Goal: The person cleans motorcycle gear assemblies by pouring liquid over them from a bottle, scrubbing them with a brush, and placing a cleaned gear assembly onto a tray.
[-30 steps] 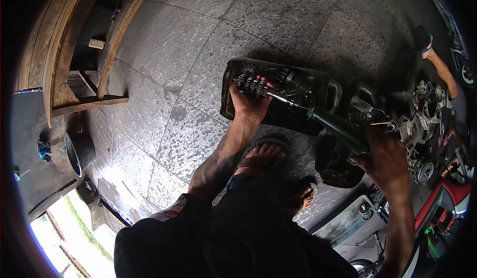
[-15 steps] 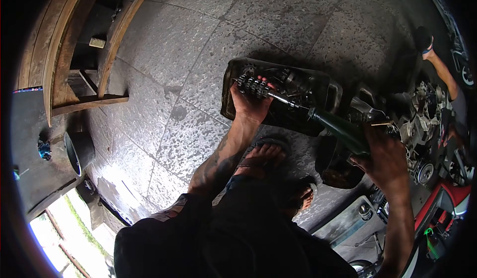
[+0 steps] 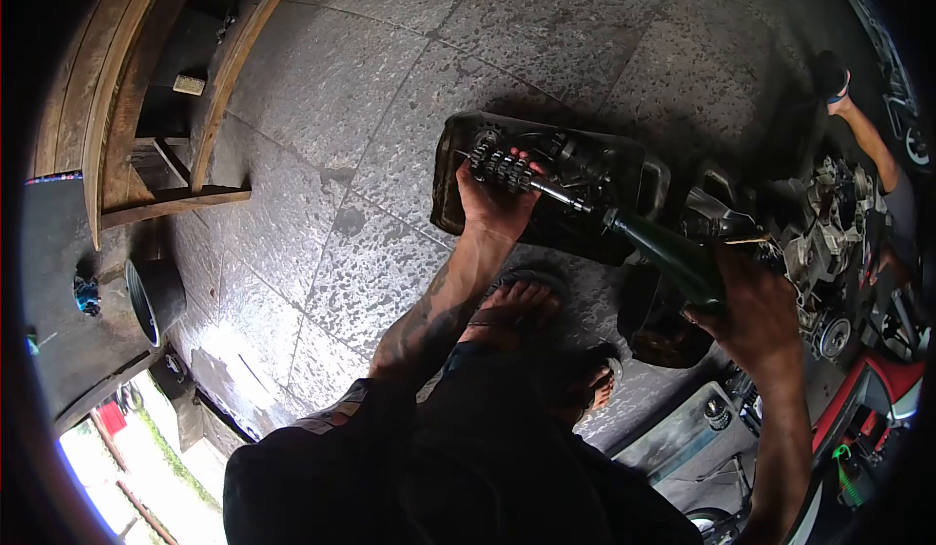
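My left hand (image 3: 495,206) is closed around a gear shaft (image 3: 561,194), its stacked toothed gears lying over the palm and fingers. The bare splined end points right, toward the mouth of a dark green bottle (image 3: 673,254). My right hand (image 3: 756,306) wraps round the wide body of that bottle, which is tilted with its neck to the left. Under the gear shaft is a dark, dirty cut-open container (image 3: 632,150) with several metal parts inside. Whether any liquid leaves the bottle I cannot make out.
Engine parts (image 3: 829,214) are heaped at the right, near another person's arm (image 3: 873,140). A dark container (image 3: 668,335) stands below the bottle. Red bodywork (image 3: 873,399) lies at lower right. A wooden frame (image 3: 175,204) and a bucket (image 3: 156,299) stand at the left.
Both hands keep their hold and stay almost in place. The gear shaft and bottle have shifted only very slightly. Something red now shows in the bright opening at lower left.
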`<act>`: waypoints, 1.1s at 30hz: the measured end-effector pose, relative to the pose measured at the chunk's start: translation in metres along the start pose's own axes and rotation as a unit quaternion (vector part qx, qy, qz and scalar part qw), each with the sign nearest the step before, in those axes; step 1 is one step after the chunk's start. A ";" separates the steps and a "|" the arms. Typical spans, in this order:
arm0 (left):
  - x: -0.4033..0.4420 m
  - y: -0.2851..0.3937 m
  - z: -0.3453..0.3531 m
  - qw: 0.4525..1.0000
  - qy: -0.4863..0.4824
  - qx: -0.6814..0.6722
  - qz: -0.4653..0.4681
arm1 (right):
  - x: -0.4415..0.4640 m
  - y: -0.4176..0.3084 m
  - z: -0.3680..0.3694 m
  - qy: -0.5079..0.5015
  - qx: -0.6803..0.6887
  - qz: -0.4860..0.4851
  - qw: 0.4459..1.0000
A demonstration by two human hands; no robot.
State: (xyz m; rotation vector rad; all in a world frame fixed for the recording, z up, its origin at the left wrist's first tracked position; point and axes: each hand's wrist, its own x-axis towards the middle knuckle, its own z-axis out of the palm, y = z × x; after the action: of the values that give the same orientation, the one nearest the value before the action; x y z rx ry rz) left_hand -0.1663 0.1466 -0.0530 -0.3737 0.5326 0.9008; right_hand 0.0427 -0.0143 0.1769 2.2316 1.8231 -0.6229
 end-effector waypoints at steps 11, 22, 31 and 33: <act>0.002 0.000 0.003 0.999 -0.013 -0.031 -0.037 | -0.005 -0.004 -0.003 0.027 0.014 -0.022 0.999; 0.001 -0.002 0.001 0.998 -0.015 -0.039 -0.049 | -0.003 -0.002 0.004 0.013 0.003 -0.013 1.000; 0.000 -0.008 -0.003 0.997 -0.044 -0.032 -0.056 | 0.001 -0.002 0.003 0.010 0.022 -0.011 1.000; 0.000 -0.008 -0.004 0.997 -0.033 -0.037 -0.059 | 0.001 -0.002 0.002 0.011 0.006 -0.018 1.000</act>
State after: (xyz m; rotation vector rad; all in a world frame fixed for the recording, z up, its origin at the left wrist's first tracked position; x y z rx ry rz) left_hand -0.1606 0.1399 -0.0557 -0.4370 0.4131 0.8181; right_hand 0.0402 -0.0139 0.1753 2.2261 1.8793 -0.6194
